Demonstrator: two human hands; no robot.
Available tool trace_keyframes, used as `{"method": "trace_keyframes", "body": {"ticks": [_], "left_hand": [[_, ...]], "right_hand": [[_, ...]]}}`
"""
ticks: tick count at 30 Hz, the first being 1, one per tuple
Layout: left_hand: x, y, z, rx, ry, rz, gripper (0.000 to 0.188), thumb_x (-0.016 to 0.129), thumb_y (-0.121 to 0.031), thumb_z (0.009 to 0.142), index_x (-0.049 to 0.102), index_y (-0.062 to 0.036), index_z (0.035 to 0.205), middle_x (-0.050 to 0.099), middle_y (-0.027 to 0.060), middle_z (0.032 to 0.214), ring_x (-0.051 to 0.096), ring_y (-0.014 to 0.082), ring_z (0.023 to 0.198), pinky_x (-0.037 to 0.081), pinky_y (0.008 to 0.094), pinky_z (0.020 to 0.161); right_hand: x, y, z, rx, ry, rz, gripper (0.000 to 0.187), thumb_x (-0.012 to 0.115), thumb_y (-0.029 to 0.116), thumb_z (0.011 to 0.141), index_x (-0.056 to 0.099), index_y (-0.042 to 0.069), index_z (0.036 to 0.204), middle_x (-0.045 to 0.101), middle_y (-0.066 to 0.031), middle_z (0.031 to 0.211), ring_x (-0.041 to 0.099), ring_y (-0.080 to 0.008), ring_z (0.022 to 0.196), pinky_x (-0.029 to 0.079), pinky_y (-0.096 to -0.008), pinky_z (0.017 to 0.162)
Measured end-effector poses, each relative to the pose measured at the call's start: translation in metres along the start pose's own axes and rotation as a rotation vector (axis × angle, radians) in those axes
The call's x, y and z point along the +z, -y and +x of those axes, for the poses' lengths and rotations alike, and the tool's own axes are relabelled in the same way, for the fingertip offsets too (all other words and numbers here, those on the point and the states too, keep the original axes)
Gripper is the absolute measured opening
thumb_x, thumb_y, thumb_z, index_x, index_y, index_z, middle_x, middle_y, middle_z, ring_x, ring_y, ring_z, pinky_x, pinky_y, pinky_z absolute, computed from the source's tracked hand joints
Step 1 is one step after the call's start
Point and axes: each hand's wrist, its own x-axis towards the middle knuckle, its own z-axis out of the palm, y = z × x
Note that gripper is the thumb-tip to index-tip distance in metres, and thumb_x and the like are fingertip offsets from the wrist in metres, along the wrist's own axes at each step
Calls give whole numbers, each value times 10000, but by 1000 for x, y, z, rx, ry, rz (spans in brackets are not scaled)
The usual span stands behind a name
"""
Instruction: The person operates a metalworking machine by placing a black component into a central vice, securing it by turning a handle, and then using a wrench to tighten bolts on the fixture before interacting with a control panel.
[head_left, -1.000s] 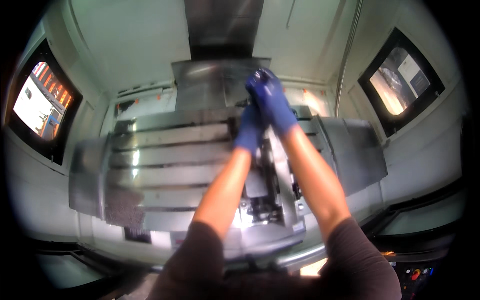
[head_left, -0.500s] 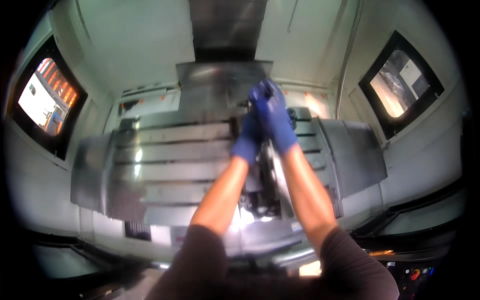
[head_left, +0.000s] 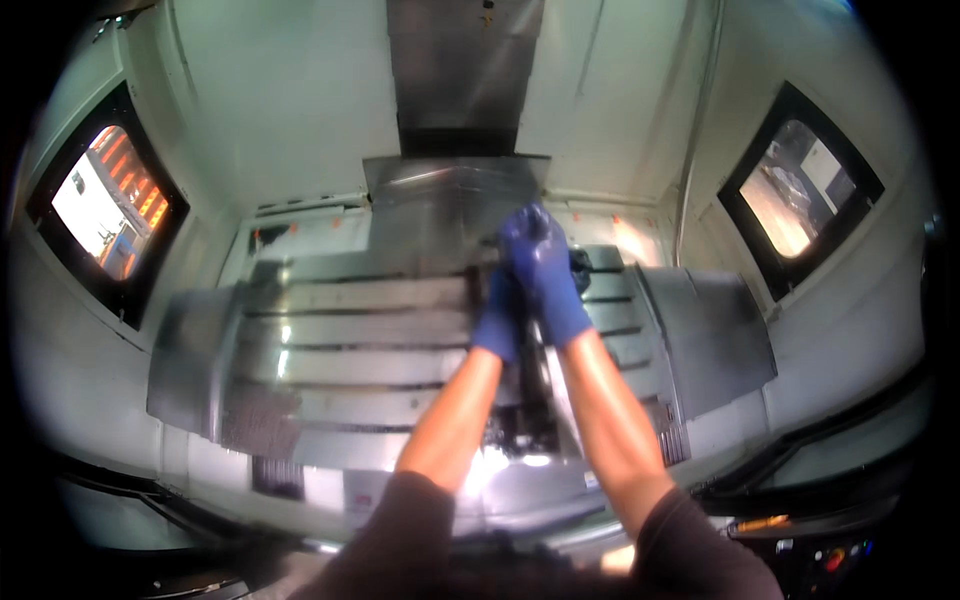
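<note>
My two hands, both in blue gloves, are together over the far end of a long dark metal fixture [head_left: 537,395] on the slotted machine table [head_left: 350,366]. My right hand [head_left: 543,262] is uppermost, its fingers curled closed; whatever they grip is hidden beneath the glove. Tight against it on the left and lower down is my left hand [head_left: 500,312]. Its fingers are out of sight behind the right hand and the fixture. Both forearms reach forward nearly straight, one on each side of the fixture.
Sloping metal covers flank the table at left [head_left: 190,355] and right [head_left: 725,325]. Pale enclosure walls hold a left window [head_left: 110,205] and a right window [head_left: 800,190]. A control panel with a red knob [head_left: 834,560] is at the lower right.
The whole scene sits lower in the picture as the view tilts up. My hands stay together at the fixture's far end, having shifted only slightly toward me.
</note>
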Motion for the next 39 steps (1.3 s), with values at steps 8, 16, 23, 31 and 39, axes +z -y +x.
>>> {"method": "trace_keyframes", "body": {"ticks": [8, 16, 23, 31, 39], "left_hand": [[20, -43, 4, -140, -122, 552, 417, 497, -181, 977, 403, -26, 1352, 515, 118, 1285, 483, 198, 1180, 407, 306, 994], [-37, -104, 39, 56, -67, 913, 464, 610, -217, 910, 475, 12, 1290, 626, 200, 1141, 616, 292, 1063, 481, 360, 889], [-123, -103, 21, -84, -86, 547, 603, 625, -204, 921, 356, 0, 1421, 462, 153, 1396, 423, 253, 1313, 347, 339, 1083], [-143, -40, 67, 143, -2, 1207, 649, 638, -174, 918, 306, -13, 1451, 416, 191, 1440, 460, 246, 1286, 399, 352, 1043], [-130, 1, 75, 167, -39, 1002, 676, 604, -270, 927, 280, 11, 1449, 402, 266, 1427, 401, 375, 1328, 351, 373, 1071]], "right_hand": [[-5, 2, 30, 314, 74, 420, 228, 454, -104, 748, 567, 71, 842, 632, -55, 823, 547, -137, 674, 447, -272, 562], [51, -56, 117, 419, 173, 460, 97, 578, 187, 862, 584, 134, 781, 509, -2, 596, 443, -121, 507, 336, -265, 468], [70, -156, 182, 118, 221, 170, 131, 476, 70, 954, 581, 56, 876, 563, -26, 702, 520, -121, 590, 417, -295, 535], [70, -115, 242, -82, 129, 270, 125, 515, 66, 910, 613, 32, 841, 584, -40, 705, 527, -139, 587, 426, -283, 524], [81, -132, 281, 48, 242, 212, 182, 565, 150, 908, 626, 39, 778, 554, -35, 639, 488, -146, 531, 407, -276, 511]]}}
